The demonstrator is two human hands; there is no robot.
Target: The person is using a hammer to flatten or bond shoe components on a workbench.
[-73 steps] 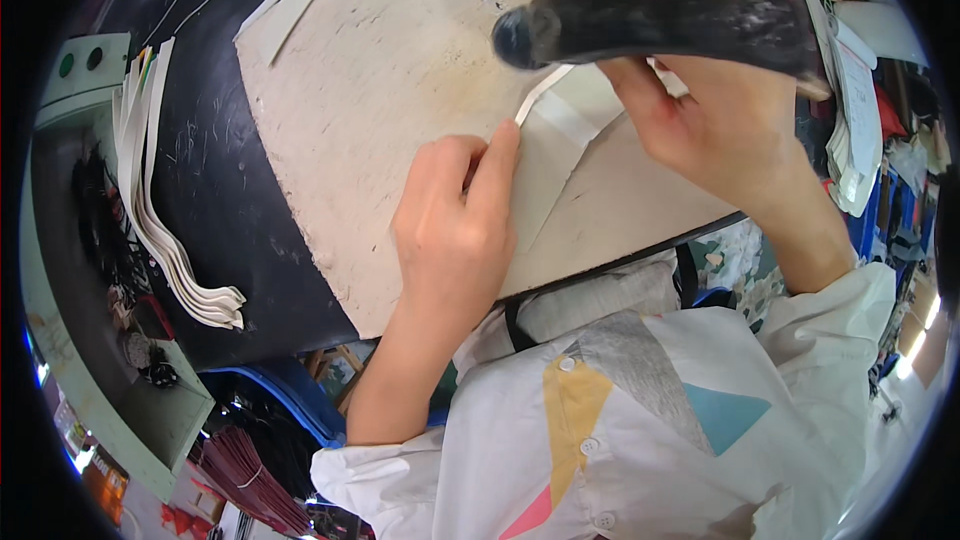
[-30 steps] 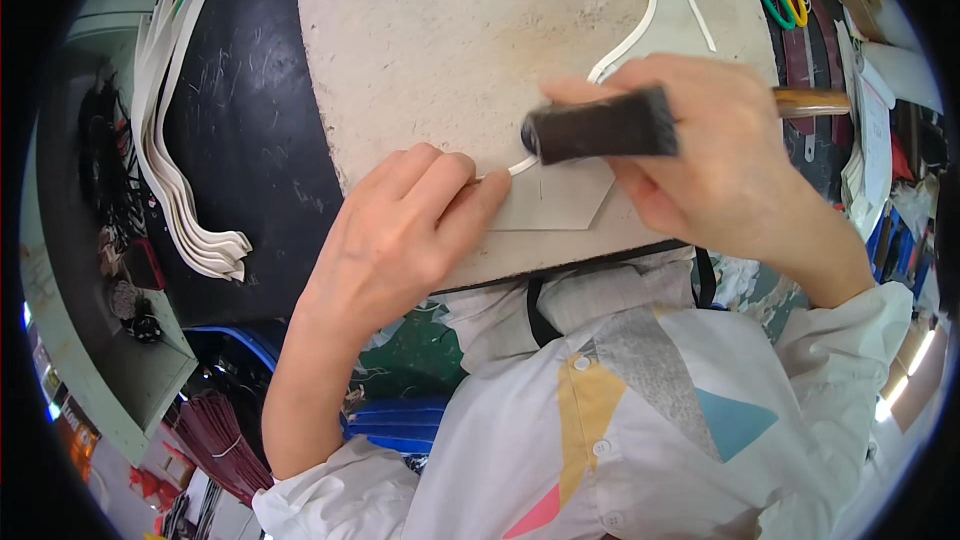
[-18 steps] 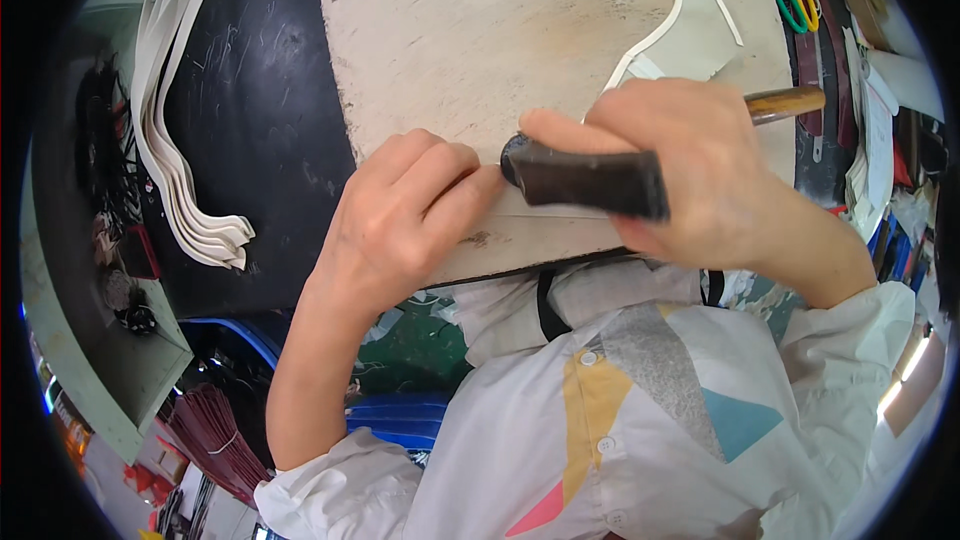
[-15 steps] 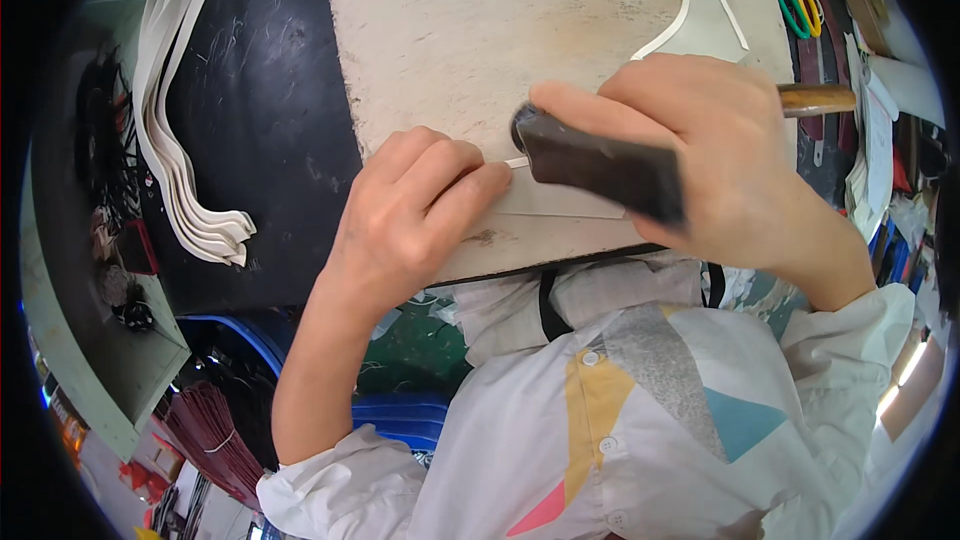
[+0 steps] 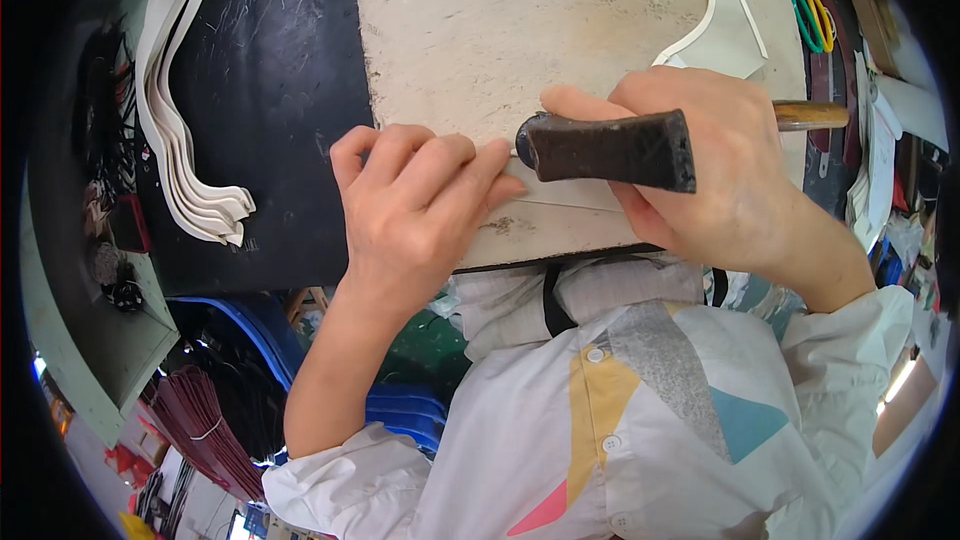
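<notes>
My right hand point(image 5: 715, 160) is wrapped round a hammer point(image 5: 612, 152) close to its dark metal head. The wooden handle sticks out past the hand to the right. The rounded face of the head sits low over the edge of a thin cream piece of sheet material point(image 5: 578, 195), right beside my left fingertips. With curled fingers, my left hand point(image 5: 415, 200) holds that edge between index finger and thumb. Hand and hammer hide much of the piece.
Underneath lies a pale, worn board point(image 5: 480, 40) on a black tabletop point(image 5: 285, 120). A bundle of cream strips point(image 5: 175, 155) hangs over the tabletop at left. Another cream piece with a folded rim point(image 5: 722, 35) lies at the far right, near green and yellow scissor handles point(image 5: 808, 10).
The hammer has come down a little and its head is now level and sharp. My left index finger and thumb have spread slightly at the edge. The whole view has shifted somewhat.
</notes>
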